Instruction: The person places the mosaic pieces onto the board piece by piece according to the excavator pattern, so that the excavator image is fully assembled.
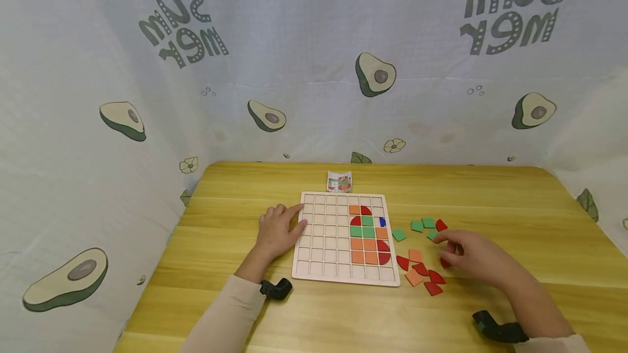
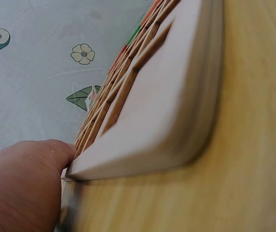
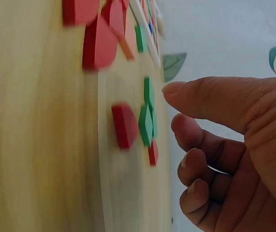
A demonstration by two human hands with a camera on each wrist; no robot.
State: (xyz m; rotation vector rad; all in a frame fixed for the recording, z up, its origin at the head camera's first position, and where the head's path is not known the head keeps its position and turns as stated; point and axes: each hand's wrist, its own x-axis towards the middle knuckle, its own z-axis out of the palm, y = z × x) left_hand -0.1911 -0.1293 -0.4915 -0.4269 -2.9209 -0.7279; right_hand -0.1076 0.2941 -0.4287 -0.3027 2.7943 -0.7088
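Note:
A pale wooden grid board (image 1: 324, 271) lies on the table, with orange squares (image 1: 357, 257), green squares (image 1: 361, 231), red quarter-circles (image 1: 384, 258) and one blue piece (image 1: 382, 222) in its right-hand cells. At the board's left edge rests my left hand (image 1: 277, 233), thumb and forefinger touching the rim; the left wrist view shows the thumb against the corner area. My right hand (image 1: 478, 257) hovers over loose pieces right of the board, fingers loosely bent and holding nothing. Below its fingertips, the right wrist view shows a red piece (image 3: 124, 125) and green pieces (image 3: 146, 124).
Loose green squares (image 1: 428, 223), orange squares (image 1: 414, 277) and red quarter-circles (image 1: 433, 288) are scattered right of the board. A small patterned card (image 1: 339, 182) stands behind it. The wooden table (image 1: 235, 184) meets a printed cloth (image 1: 304, 140) at the back.

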